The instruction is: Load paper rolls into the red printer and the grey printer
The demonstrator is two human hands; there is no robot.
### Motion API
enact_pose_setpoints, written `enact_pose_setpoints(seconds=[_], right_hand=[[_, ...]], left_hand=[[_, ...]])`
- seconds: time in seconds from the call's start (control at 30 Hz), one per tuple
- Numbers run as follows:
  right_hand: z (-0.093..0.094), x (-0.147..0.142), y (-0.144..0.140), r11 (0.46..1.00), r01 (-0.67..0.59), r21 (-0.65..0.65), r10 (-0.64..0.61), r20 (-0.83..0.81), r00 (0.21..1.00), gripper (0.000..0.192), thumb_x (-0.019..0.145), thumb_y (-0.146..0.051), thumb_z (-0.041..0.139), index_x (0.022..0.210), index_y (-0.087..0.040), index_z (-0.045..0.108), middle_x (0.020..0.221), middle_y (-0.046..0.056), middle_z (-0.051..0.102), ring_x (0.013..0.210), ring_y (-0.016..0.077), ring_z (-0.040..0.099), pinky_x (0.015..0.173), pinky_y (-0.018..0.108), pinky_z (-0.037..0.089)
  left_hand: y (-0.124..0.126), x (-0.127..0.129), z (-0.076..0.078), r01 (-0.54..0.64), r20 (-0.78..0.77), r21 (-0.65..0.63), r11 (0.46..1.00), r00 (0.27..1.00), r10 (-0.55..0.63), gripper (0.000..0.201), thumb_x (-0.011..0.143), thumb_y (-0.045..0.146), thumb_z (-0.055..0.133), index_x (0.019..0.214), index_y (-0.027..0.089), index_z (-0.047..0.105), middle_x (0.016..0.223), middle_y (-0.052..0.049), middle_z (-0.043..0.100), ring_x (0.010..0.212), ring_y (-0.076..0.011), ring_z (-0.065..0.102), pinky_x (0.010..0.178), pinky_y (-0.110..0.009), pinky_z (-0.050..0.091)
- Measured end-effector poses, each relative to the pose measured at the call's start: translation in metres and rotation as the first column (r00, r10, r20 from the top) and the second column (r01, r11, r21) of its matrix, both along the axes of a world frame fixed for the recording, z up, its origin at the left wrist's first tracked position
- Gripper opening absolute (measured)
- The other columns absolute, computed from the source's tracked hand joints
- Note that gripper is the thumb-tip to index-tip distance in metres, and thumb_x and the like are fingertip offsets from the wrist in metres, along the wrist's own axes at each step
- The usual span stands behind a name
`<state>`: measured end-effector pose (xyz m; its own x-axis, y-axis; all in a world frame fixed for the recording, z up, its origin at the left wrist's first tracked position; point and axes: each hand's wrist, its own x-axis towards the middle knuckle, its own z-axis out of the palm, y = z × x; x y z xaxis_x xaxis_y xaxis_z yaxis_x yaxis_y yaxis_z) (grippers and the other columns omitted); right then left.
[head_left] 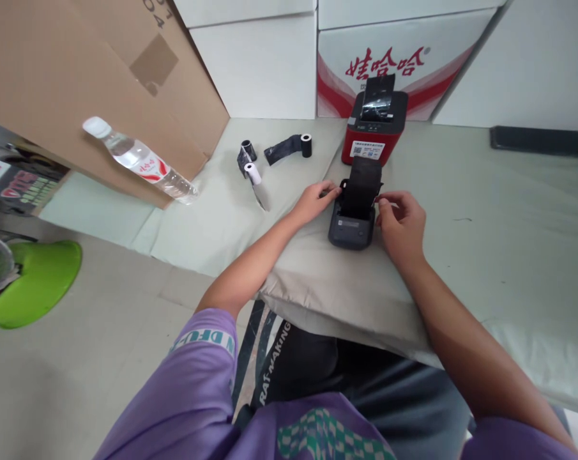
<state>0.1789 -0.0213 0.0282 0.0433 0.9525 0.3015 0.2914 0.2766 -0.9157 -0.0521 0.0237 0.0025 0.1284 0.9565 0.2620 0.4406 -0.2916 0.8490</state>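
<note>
Both hands' grips, left hand [314,199] and right hand [400,217], pinch the dark printer [353,220] on grey-clothed table [485,211].

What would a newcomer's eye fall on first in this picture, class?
Two hands meet at a small dark printer mid-table, its lid raised: the left hand at its left edge, the right hand at its right. Just behind stands a red printer, lid up too. A water bottle leans on a cardboard box at the left.
</note>
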Motion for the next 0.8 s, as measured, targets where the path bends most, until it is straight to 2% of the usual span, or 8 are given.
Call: enact_pose_setpoints(seconds=[0.13, 0.23, 0.3, 0.47, 0.57, 0.63, 0.7, 0.8], right_hand=[[0.006, -0.001, -0.004, 0.995, -0.091, 0.039, 0.088, 0.051, 0.995, 0.012, 0.089, -0.033, 0.062, 0.085, -0.025, 0.069, 0.066, -0.001, 0.057, 0.059, 0.016, 0.05, 0.059, 0.033, 0.041], [0.011, 0.001, -0.008, 0.96, -0.241, 0.143, 0.234, 0.063, 0.97, 0.014, 0.081, -0.025, 0.06, 0.066, -0.024, 0.062, 0.071, 0.001, 0.063, 0.068, 0.0181, 0.059, 0.066, 0.035, 0.046], [0.013, 0.003, -0.009, 0.932, -0.309, 0.187, 0.305, 0.054, 0.951, 0.018, 0.079, -0.022, 0.058, 0.062, -0.023, 0.061, 0.075, 0.003, 0.068, 0.074, 0.0198, 0.064, 0.071, 0.036, 0.05], [0.007, 0.004, -0.003, 0.938, -0.265, 0.225, 0.254, 0.075, 0.964, 0.019, 0.083, -0.019, 0.059, 0.068, -0.024, 0.07, 0.089, 0.005, 0.075, 0.084, 0.0218, 0.07, 0.082, 0.04, 0.057], [0.001, 0.008, 0.007, 0.926, -0.275, 0.259, 0.23, 0.19, 0.954, 0.015, 0.082, -0.022, 0.064, 0.071, -0.025, 0.075, 0.099, 0.007, 0.076, 0.092, 0.0248, 0.069, 0.087, 0.044, 0.058], [0.0, 0.011, 0.014, 0.906, -0.33, 0.265, 0.253, 0.286, 0.924, 0.013, 0.08, -0.024, 0.066, 0.07, -0.026, 0.075, 0.107, 0.009, 0.076, 0.103, 0.0283, 0.068, 0.098, 0.051, 0.058], [0.002, 0.014, 0.019, 0.899, -0.375, 0.226, 0.273, 0.38, 0.884, 0.01, 0.08, -0.025, 0.068, 0.073, -0.026, 0.075, 0.118, 0.01, 0.075, 0.113, 0.0317, 0.065, 0.11, 0.058, 0.054], [0.005, 0.016, 0.028, 0.939, -0.322, 0.12, 0.227, 0.487, 0.843, 0.011, 0.075, -0.023, 0.072, 0.084, -0.025, 0.076, 0.133, 0.014, 0.072, 0.12, 0.037, 0.06, 0.113, 0.065, 0.052]], left_hand=[[-0.001, -0.001, 0.003, -0.013, 0.005, 0.081, 0.997, 1.0, 0.012, 0.025, 0.102, 0.037, 0.065, 0.084, 0.02, 0.063, 0.092, -0.002, 0.069, 0.093, -0.017, 0.064, 0.086, -0.03, 0.047], [-0.001, -0.001, 0.002, -0.033, 0.012, 0.029, 0.999, 0.999, 0.033, 0.028, 0.102, 0.038, 0.065, 0.081, 0.02, 0.062, 0.081, 0.0, 0.064, 0.082, -0.0155, 0.059, 0.077, -0.03, 0.043], [0.0, 0.0, 0.001, -0.04, 0.019, 0.015, 0.999, 0.999, 0.039, 0.03, 0.102, 0.04, 0.065, 0.08, 0.02, 0.061, 0.077, 0.001, 0.06, 0.079, -0.0151, 0.056, 0.076, -0.03, 0.041], [0.0, 0.0, 0.001, -0.022, 0.022, -0.005, 1.0, 1.0, 0.022, 0.023, 0.1, 0.037, 0.066, 0.085, 0.019, 0.065, 0.08, 0.001, 0.063, 0.081, -0.0152, 0.057, 0.078, -0.029, 0.041], [0.0, 0.0, 0.002, -0.021, 0.004, -0.017, 1.0, 1.0, 0.021, 0.017, 0.099, 0.033, 0.065, 0.09, 0.018, 0.068, 0.084, 0.0, 0.066, 0.083, -0.0154, 0.06, 0.079, -0.029, 0.043], [0.0, 0.0, 0.003, -0.024, -0.017, -0.014, 1.0, 1.0, 0.024, 0.016, 0.1, 0.031, 0.063, 0.092, 0.018, 0.069, 0.085, 0.0, 0.067, 0.084, -0.0157, 0.061, 0.081, -0.029, 0.044], [-0.001, 0.0, 0.004, -0.026, -0.046, -0.009, 1.0, 0.999, 0.026, 0.015, 0.1, 0.029, 0.062, 0.093, 0.018, 0.07, 0.088, -0.001, 0.069, 0.087, -0.0163, 0.062, 0.083, -0.029, 0.045], [-0.001, 0.001, 0.006, -0.04, -0.094, -0.015, 0.999, 0.995, 0.038, 0.014, 0.1, 0.027, 0.061, 0.095, 0.018, 0.071, 0.094, -0.003, 0.073, 0.092, -0.0174, 0.064, 0.087, -0.03, 0.047]])
